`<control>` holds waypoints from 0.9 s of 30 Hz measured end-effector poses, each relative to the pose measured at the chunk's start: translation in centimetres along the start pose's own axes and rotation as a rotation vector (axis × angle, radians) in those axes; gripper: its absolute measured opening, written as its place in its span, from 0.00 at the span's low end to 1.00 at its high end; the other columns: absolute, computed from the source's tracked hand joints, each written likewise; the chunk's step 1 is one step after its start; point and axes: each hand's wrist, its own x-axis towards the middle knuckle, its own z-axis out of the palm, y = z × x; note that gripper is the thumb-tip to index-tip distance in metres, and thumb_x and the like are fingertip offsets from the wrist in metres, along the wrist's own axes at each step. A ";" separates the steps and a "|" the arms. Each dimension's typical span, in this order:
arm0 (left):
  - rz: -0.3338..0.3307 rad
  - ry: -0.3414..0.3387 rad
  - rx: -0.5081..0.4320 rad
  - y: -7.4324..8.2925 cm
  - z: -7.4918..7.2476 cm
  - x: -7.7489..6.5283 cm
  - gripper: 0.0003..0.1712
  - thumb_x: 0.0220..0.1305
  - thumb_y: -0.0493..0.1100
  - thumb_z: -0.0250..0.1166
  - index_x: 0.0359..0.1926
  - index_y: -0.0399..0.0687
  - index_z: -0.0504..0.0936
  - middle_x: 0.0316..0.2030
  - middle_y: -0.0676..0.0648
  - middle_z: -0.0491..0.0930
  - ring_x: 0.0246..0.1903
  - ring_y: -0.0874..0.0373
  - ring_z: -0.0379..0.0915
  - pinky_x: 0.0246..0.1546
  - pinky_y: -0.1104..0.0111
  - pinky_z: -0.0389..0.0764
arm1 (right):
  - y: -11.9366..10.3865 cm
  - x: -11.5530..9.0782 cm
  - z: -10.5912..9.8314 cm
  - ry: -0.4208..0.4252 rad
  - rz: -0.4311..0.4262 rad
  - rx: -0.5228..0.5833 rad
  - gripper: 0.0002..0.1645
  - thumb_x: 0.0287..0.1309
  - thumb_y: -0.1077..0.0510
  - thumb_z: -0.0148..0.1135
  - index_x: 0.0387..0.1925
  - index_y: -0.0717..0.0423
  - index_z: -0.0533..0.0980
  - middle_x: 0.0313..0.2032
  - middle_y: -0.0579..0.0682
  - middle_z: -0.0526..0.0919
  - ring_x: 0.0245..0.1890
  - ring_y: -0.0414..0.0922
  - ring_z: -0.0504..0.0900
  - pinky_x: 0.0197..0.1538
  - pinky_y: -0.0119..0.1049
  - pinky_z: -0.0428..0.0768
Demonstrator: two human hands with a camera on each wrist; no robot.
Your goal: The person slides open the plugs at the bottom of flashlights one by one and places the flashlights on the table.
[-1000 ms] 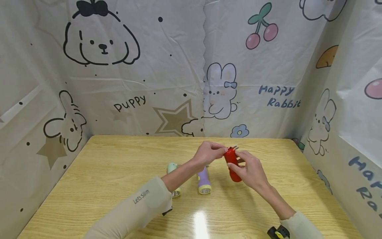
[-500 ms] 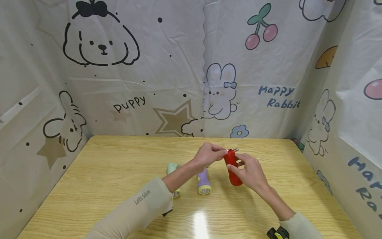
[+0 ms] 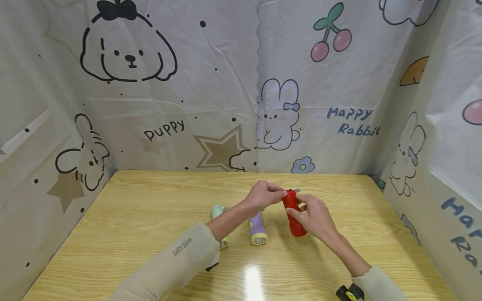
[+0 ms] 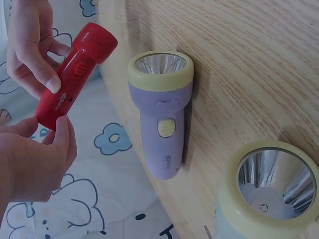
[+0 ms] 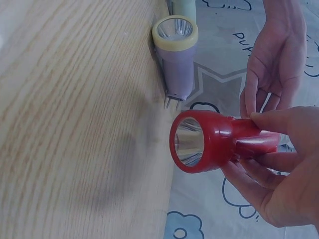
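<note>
Above the table, a red flashlight [image 3: 293, 215] is held between both hands, its lens end tilted down toward the person. My right hand [image 3: 316, 214] grips its body, thumb along one side and fingers on the other. At the tail end, my left hand [image 3: 263, 196] pinches the casing with thumb and fingers. Metal plug prongs [image 3: 298, 190] stick out sideways from that end. In the left wrist view the flashlight's red switch [image 4: 83, 67] faces the camera. The right wrist view shows its silver reflector [image 5: 190, 142].
A purple flashlight [image 3: 257, 228] with a yellow rim lies on the wooden table [image 3: 158, 200], left of the red one. Beside it lies a mint-green flashlight [image 3: 216, 211], partly hidden behind the left forearm. Printed curtains [image 3: 211, 92] stand behind the table and at both sides.
The red flashlight has sunk slightly and its lens end has swung a little lower. The prongs at its tail sit lower and look flatter. Both hands keep their hold.
</note>
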 end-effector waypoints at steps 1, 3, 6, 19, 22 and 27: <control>-0.005 -0.002 -0.003 -0.1 0.0 0.1 0.13 0.67 0.39 0.67 0.47 0.33 0.86 0.47 0.43 0.83 0.48 0.48 0.82 0.53 0.58 0.80 | 0.0 0.0 0.0 -0.003 0.003 -0.002 0.24 0.58 0.57 0.72 0.54 0.63 0.80 0.46 0.58 0.83 0.36 0.51 0.83 0.33 0.44 0.85; -0.014 -0.003 -0.006 -0.1 0.1 0.2 0.13 0.67 0.39 0.67 0.46 0.33 0.86 0.46 0.42 0.83 0.48 0.48 0.82 0.52 0.59 0.80 | 0.0 0.0 0.1 -0.011 0.010 -0.001 0.24 0.58 0.57 0.72 0.54 0.64 0.80 0.46 0.59 0.83 0.35 0.51 0.83 0.33 0.43 0.85; -0.029 -0.003 -0.015 -0.3 0.1 0.4 0.12 0.67 0.38 0.66 0.46 0.32 0.86 0.46 0.42 0.83 0.48 0.49 0.82 0.51 0.62 0.80 | 0.1 0.1 0.1 -0.026 0.024 -0.001 0.25 0.58 0.57 0.72 0.54 0.65 0.80 0.45 0.60 0.83 0.34 0.50 0.84 0.31 0.42 0.85; -0.057 -0.008 0.035 -0.6 0.4 0.6 0.11 0.69 0.37 0.65 0.44 0.32 0.87 0.47 0.41 0.83 0.45 0.53 0.83 0.48 0.65 0.82 | 0.4 0.1 0.1 -0.066 0.050 -0.033 0.26 0.58 0.58 0.72 0.54 0.68 0.79 0.43 0.61 0.83 0.29 0.45 0.82 0.30 0.40 0.84; -0.069 -0.009 0.047 -0.8 0.5 0.7 0.11 0.69 0.37 0.65 0.44 0.32 0.86 0.46 0.42 0.83 0.44 0.54 0.83 0.47 0.65 0.82 | 0.5 0.1 0.1 -0.078 0.060 -0.033 0.26 0.57 0.58 0.73 0.55 0.68 0.78 0.42 0.61 0.83 0.28 0.45 0.82 0.29 0.40 0.84; -0.084 -0.001 0.048 -1.1 0.7 0.9 0.11 0.69 0.37 0.65 0.45 0.31 0.86 0.45 0.42 0.83 0.42 0.53 0.83 0.46 0.66 0.82 | 0.8 0.1 0.2 -0.098 0.077 -0.026 0.25 0.58 0.58 0.72 0.54 0.67 0.79 0.40 0.59 0.83 0.27 0.44 0.81 0.28 0.39 0.84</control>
